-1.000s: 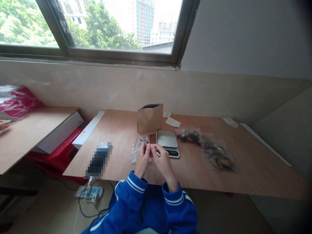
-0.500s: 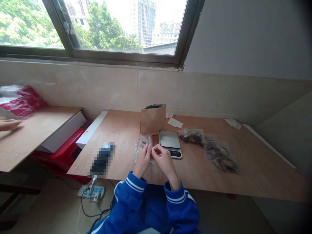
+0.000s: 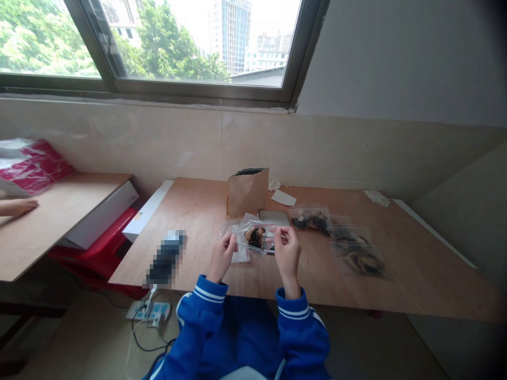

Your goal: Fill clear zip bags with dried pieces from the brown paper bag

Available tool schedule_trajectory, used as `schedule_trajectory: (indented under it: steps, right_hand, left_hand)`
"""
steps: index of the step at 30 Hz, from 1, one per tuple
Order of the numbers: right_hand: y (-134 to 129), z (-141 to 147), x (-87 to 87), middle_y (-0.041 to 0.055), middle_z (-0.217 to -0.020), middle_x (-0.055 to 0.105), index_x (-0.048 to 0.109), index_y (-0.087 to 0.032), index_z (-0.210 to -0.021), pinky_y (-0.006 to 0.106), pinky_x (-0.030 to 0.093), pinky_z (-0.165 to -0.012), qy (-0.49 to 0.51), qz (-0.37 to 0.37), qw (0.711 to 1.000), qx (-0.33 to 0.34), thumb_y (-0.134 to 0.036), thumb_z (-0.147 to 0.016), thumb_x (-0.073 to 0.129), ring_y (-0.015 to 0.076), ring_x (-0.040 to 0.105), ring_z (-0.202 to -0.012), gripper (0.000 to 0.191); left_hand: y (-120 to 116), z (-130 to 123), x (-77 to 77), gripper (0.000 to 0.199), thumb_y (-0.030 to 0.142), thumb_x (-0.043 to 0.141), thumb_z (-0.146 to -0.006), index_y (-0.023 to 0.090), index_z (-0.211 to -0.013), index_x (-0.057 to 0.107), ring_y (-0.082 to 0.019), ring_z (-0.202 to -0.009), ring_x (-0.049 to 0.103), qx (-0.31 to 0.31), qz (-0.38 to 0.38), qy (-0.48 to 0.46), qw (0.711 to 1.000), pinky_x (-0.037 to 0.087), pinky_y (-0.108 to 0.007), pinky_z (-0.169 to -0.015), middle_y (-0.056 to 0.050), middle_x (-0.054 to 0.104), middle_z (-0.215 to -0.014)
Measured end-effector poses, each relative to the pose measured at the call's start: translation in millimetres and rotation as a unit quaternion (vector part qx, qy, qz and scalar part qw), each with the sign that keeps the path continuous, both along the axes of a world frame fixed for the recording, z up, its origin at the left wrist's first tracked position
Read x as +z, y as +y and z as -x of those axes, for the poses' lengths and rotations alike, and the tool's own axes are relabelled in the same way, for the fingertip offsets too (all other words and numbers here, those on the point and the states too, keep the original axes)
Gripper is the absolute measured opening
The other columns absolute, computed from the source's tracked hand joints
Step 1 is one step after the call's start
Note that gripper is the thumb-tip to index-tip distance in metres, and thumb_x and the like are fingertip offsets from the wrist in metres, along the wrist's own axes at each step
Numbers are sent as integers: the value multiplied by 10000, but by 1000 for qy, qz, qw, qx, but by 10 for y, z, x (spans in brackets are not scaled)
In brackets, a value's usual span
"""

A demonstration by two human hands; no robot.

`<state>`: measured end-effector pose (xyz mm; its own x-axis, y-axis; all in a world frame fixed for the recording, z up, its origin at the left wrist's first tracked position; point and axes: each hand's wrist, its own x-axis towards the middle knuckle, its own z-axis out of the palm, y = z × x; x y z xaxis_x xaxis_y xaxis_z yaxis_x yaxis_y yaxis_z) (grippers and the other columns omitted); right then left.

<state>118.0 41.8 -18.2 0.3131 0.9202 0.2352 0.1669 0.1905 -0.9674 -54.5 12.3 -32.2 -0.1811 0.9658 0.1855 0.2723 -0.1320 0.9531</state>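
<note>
L hand & R hand, well apart, each clamped on zip bag w/ dark-brown pieces, long axis side-to-side, held up just in front of digital scale.

A plain workroom with plywood table, digital scale, tiled wall.

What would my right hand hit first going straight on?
Your right hand first meets the clear zip bag it pinches; past that, probably the digital scale, though depth is unclear.
</note>
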Motion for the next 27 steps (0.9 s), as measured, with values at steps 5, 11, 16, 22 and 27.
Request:
schedule_trajectory:
  steps: [5,11,16,22,27]
  right_hand:
    - [25,120,34,76,-845,699,487,-224,-845,325,557,-580,88,-6,995,39,-572,-841,550,193,672,-600,353]
    - [110,252,-111,81,-881,673,512,-221,-915,361,549,-612,74,27,993,93,-518,-841,558,207,650,-659,309]
    - [112,331,14,103,-1035,591,572,-217,-1037,380,507,-833,-120,-110,987,12,-329,-876,541,211,579,-886,199]
    - [388,466,65,103,-1052,615,604,-186,-1015,386,472,-940,-270,-66,941,193,-171,-865,495,232,590,-1026,186]
    - [650,644,-174,153,-1035,674,650,-143,-919,381,433,-971,-389,39,890,235,-218,-808,586,282,600,-1073,149]
  left_hand:
    - [185,-145,-299,488,576,301,-913,178,-774,546,-173,-815,607,68,10,-194,979,497,-304,-733,-67,635,-855]
    - [415,-320,-554,664,680,290,-874,157,-1079,645,-214,-784,674,-63,132,-390,909,545,-346,-669,-112,709,-929]
    - [604,-355,-622,651,642,300,-900,139,-1057,682,-222,-835,691,-16,130,-440,888,556,-369,-783,-101,733,-917]
    - [777,-348,-722,542,564,372,-922,167,-1075,708,-260,-1099,633,4,59,-464,884,454,-383,-1012,-91,717,-1096]
    - [800,-320,-845,367,435,529,-876,146,-998,719,-277,-1110,622,69,-2,-407,911,418,-415,-1047,-103,715,-1088]
